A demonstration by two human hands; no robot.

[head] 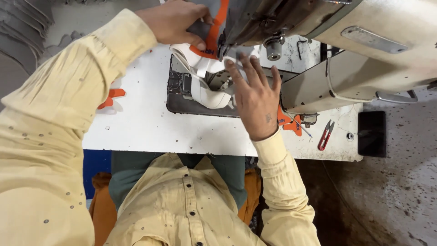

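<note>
Seemingly everything here gathers at the needle end of the sewing machine (318,27), and the head camera, the only view, looks straight down on it. Its cream body runs along the far right part of the white table (145,123), with the dark plate (177,98) set into the tabletop beneath it.

Up at the far edge, the left hand (175,20) closes its fingers on the grey and orange fabric piece (211,27), pinching it where it leaves the back of the machine; judging by that hold, it keeps the cloth taut and guides it from behind. The white part of the same piece (205,86) curls down over the plate toward the near edge.

Nearer the person, the right hand (255,95) lies flat and spread, fingers fanned and pressing the white fabric down beside the presser foot. It grips nothing, the palm merely pinning the cloth so that it lies level where it feeds.

Small orange cut pieces sit apart: one (110,98) toward the table's left edge, partly behind the yellow sleeve, another (290,123) just beside the right wrist, under the machine's overhang. Red thread snips (326,135) lie near the right front corner, within easy reach of the right hand. A dark flat rectangular object (371,133) lies just past the table's right edge
</note>
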